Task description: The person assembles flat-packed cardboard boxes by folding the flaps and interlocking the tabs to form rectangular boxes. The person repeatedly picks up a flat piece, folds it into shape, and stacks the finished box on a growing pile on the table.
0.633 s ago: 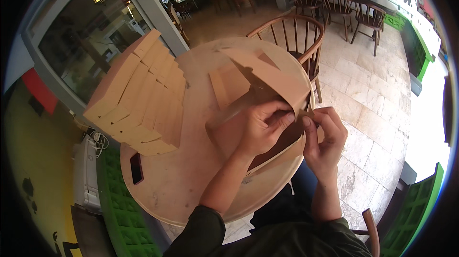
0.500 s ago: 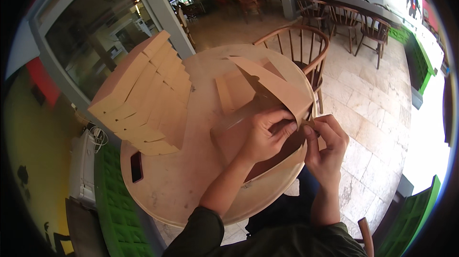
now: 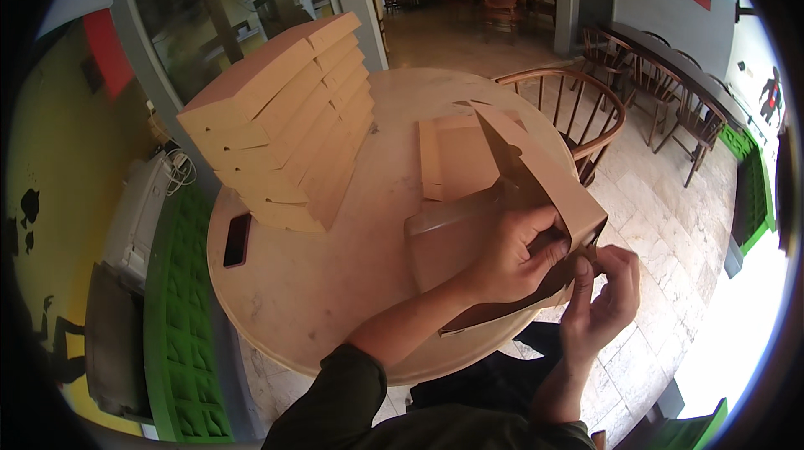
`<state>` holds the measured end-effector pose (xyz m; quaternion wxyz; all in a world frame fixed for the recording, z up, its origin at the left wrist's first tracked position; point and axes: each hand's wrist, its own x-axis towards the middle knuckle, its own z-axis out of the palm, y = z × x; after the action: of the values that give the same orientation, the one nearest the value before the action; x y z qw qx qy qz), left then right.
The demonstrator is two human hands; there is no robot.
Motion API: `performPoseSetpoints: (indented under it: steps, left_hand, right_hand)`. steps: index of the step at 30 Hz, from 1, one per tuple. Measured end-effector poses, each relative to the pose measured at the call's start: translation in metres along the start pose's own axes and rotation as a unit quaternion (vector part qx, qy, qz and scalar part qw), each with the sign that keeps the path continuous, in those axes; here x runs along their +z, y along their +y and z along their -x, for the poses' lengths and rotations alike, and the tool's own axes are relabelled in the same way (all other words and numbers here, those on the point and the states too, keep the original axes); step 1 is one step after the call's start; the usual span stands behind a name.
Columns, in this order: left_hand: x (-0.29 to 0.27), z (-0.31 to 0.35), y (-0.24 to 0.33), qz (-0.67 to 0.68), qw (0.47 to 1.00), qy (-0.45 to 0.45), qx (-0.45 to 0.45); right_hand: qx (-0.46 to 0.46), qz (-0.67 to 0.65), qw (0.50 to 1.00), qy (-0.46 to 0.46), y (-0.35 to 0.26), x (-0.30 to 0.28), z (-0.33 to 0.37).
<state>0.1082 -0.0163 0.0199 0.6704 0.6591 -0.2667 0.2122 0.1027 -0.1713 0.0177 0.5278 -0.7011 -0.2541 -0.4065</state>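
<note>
A brown cardboard box (image 3: 565, 192), partly folded, lies at the right side of the round table. Its long flap stands up at a slant, and a clear window shows in the panel to the left. Inside the fold my left hand (image 3: 523, 259) pinches the cardboard near the right corner. My right hand (image 3: 601, 295) grips a small flap at that same corner from outside, thumb against fingers. The two hands are close together; the exact edge between the fingertips is partly hidden. Behind the box, a flat cardboard blank (image 3: 456, 152) rests on the table.
A tall stack of folded cardboard boxes (image 3: 285, 123) stands at the table's left. Near it lies a dark phone (image 3: 237, 240). A wooden chair (image 3: 599, 127) is drawn up at the far right of the round table (image 3: 335, 316). Green latticework (image 3: 186, 324) runs along the left.
The view has shifted, so the table's contents sit further left and the hands further right. Both hands stay at the same box corner, where the slanted flap now bends over more sharply.
</note>
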Motion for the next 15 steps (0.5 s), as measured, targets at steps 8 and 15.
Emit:
performPoseSetpoints:
  steps: [8,15]
  left_hand:
    - [-0.004,-0.001,-0.005,-0.007,1.000,-0.028,-0.001]
    - [0.005,0.006,0.001,0.107,0.994,-0.023,-0.020]
  right_hand:
    - [0.014,-0.020,0.999,-0.023,0.015,0.000,-0.001]
    - [0.036,-0.074,0.997,-0.009,0.008,-0.004,0.014]
